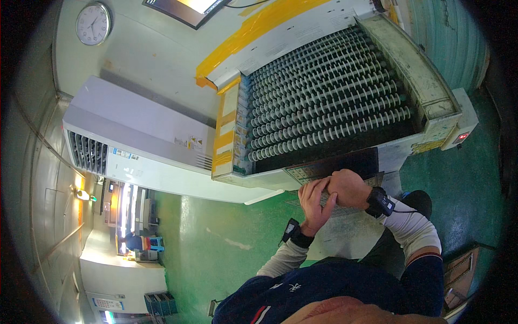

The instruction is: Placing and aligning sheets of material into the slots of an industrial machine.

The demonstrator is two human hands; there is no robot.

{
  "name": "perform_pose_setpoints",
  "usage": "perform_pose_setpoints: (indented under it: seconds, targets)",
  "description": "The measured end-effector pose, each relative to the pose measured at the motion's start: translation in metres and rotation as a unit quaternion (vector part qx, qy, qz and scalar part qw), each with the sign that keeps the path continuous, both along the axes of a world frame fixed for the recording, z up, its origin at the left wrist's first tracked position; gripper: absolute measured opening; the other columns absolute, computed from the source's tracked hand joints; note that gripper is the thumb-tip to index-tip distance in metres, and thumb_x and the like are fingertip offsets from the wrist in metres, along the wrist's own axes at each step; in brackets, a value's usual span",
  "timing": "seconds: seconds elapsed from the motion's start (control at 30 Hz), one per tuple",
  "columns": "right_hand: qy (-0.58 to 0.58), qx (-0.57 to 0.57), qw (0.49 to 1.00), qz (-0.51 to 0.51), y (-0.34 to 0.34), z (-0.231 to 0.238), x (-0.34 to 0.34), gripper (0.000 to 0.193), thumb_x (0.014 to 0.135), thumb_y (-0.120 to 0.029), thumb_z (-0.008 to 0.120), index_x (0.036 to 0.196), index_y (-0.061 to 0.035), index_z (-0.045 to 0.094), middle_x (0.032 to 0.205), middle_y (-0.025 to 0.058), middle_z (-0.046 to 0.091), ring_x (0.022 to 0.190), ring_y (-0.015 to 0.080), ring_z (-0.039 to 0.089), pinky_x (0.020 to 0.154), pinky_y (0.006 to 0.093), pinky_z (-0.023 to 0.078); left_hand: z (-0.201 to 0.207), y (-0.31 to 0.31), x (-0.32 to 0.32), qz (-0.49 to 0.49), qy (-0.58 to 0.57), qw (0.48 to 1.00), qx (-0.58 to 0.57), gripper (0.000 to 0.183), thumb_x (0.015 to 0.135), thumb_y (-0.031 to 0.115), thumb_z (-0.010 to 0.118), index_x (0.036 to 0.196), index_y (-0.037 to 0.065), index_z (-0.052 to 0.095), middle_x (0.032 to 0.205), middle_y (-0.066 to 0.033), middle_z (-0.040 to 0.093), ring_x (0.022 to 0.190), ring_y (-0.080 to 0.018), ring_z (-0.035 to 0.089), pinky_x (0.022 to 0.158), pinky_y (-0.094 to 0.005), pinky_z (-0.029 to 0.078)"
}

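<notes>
Head view. The left hand (315, 208), fingers extended, meets the curled right hand (350, 190); overlap hides their grip, so whether either grasps anything cannot be told. The roller machine (329, 97) lies just beyond, its near edge partly covered by the hands. A far screen (189, 9) is cut off. Green floor (216, 232) spreads left, giving room to move; a white cabinet (145, 129) bounds the machine's left side.

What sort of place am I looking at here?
Probably a factory workshop: a roller conveyor with rows of disc-studded rollers stands right before the worker, the floor is painted green, and a wall clock hangs nearby.
</notes>
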State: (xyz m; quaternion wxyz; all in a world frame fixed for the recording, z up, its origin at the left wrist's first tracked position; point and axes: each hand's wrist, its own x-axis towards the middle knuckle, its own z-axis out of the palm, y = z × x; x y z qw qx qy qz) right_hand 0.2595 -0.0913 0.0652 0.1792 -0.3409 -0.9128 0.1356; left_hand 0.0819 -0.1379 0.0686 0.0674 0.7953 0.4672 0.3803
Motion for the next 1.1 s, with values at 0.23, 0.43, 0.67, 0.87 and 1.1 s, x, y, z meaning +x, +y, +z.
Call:
perform_pose_setpoints:
  seconds: [0.23, 0.43, 0.67, 0.87, 1.1]
  targets:
    - [0.017, 0.008, 1.0, -0.015, 0.0001, -0.0016, -0.0017, 0.018, 0.075, -0.023, 0.07, 0.073, -0.0062, 0.075, 0.078, 0.0165, 0.073, 0.083, 0.037, 0.073, 0.077, 0.0481, 0.058, 0.0003, 0.0, 0.0006, -0.002, 0.002, 1.0, 0.004, 0.047, 0.088, 0.029, 0.075, 0.129, 0.006, 0.07, 0.123, -0.0101, 0.071, 0.114, -0.031, 0.064, 0.105, -0.0473, 0.041]
    - [-0.01, 0.006, 1.0, -0.013, -0.0005, -0.0017, -0.0013, 0.016, 0.075, -0.022, 0.071, 0.074, -0.0068, 0.076, 0.08, 0.0163, 0.075, 0.085, 0.0359, 0.074, 0.079, 0.0475, 0.058, -0.0003, 0.0, 0.0011, -0.001, 0.0, 1.0, 0.005, 0.046, 0.088, 0.029, 0.074, 0.128, 0.006, 0.07, 0.124, -0.0101, 0.071, 0.114, -0.0312, 0.064, 0.105, -0.0474, 0.041]
    - [-0.009, 0.002, 1.0, -0.009, 0.0004, -0.0023, -0.0017, 0.015, 0.074, -0.022, 0.072, 0.074, -0.0071, 0.076, 0.081, 0.0161, 0.075, 0.086, 0.0356, 0.074, 0.079, 0.0474, 0.058, 0.0001, 0.0005, 0.002, -0.002, 0.0, 1.0, 0.01, 0.045, 0.088, 0.029, 0.074, 0.128, 0.006, 0.071, 0.123, -0.0096, 0.071, 0.114, -0.0305, 0.064, 0.104, -0.0472, 0.041]
    - [-0.024, 0.005, 1.0, -0.006, 0.0015, -0.002, -0.0024, 0.017, 0.075, -0.025, 0.07, 0.073, -0.0081, 0.075, 0.08, 0.0153, 0.074, 0.085, 0.0354, 0.074, 0.078, 0.0477, 0.058, -0.0005, 0.0017, 0.0008, -0.003, 0.0, 1.0, 0.011, 0.046, 0.088, 0.028, 0.075, 0.128, 0.006, 0.07, 0.123, -0.0097, 0.071, 0.114, -0.0306, 0.064, 0.104, -0.047, 0.041]
    - [-0.01, 0.007, 1.0, -0.009, 0.0022, -0.0047, -0.0022, 0.019, 0.075, -0.025, 0.07, 0.073, -0.0078, 0.076, 0.079, 0.016, 0.074, 0.083, 0.0358, 0.074, 0.077, 0.0483, 0.059, -0.0002, 0.0012, 0.001, 0.004, 0.002, 1.0, -0.004, 0.046, 0.087, 0.028, 0.075, 0.128, 0.006, 0.07, 0.123, -0.0101, 0.071, 0.114, -0.0313, 0.064, 0.104, -0.0472, 0.041]
